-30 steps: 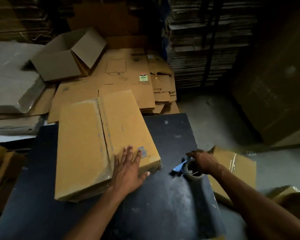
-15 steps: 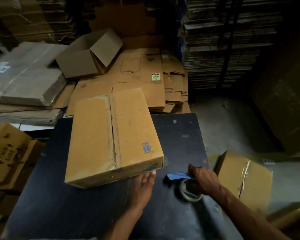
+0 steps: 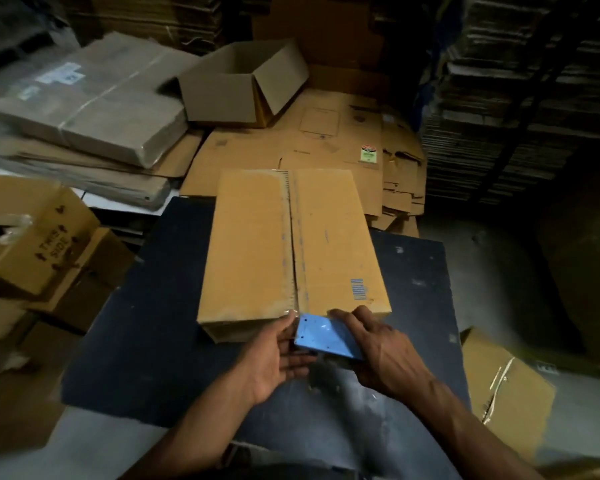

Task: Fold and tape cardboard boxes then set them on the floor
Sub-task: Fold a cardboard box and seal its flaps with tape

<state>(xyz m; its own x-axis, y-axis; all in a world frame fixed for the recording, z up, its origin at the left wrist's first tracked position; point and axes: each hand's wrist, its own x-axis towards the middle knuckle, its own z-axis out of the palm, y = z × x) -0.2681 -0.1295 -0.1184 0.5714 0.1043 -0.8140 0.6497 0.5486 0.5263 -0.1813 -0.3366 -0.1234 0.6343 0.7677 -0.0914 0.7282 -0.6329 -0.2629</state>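
Box (image 3: 293,251) lying on table (image 3: 146,341), seam running 12-to-6 toward the person. Right hand (image 3: 378,348) gripping blue tape dispenser (image 3: 326,337) at seam's 6 o'clock end; left hand (image 3: 274,355) w/ fingers relaxed, touching dispenser's near edge. Both equally near.

Table (image 3: 146,341): bare dark top left of the box (image 3: 291,244), and a narrower bare strip on its right.
Near edge: both hands crowd the box's near end; left hand (image 3: 274,358) and right hand (image 3: 381,351) meet at the blue tape dispenser (image 3: 326,337), closing the middle.
Far side: box overhangs the table's far edge; flat cardboard sheets (image 3: 291,147) lie just beyond, an open carton (image 3: 243,88) on them.
Left: printed cartons (image 3: 39,247) stand close beside the table; a wrapped bundle (image 3: 94,98) behind.
Right: bare floor (image 3: 492,271) beside the table; a taped box (image 3: 506,389) sits by the near right corner.
Far right: tall cardboard stacks (image 3: 520,98) wall the room.
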